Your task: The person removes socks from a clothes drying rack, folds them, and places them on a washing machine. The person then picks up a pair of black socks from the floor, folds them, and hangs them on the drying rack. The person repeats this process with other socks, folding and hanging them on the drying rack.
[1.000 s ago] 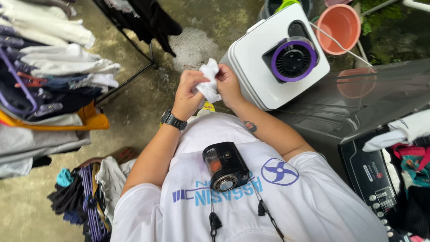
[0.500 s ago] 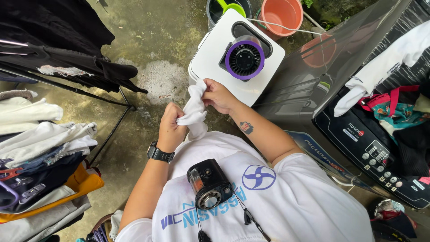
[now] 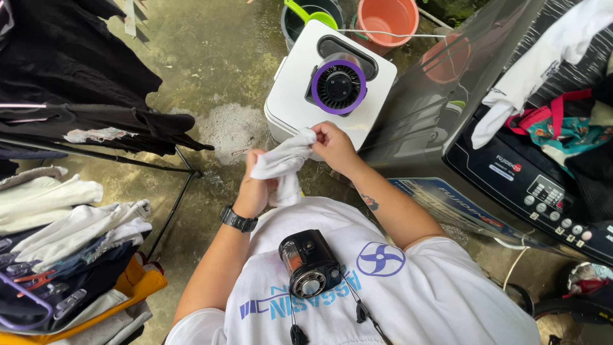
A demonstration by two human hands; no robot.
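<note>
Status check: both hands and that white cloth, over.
Left hand and right hand both gripping the white cloth, twisted between them. White appliance just beyond. Nothing between hands and cloth.

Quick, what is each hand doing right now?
Left hand: closed on the white cloth.
Right hand: closed, pinching the cloth's top end.

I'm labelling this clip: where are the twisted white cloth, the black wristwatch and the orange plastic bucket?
twisted white cloth [image 3: 284,163], head view, middle of the wrung part.
black wristwatch [image 3: 238,220], head view, band on the left wrist.
orange plastic bucket [image 3: 386,19], head view, inner wall.
</note>
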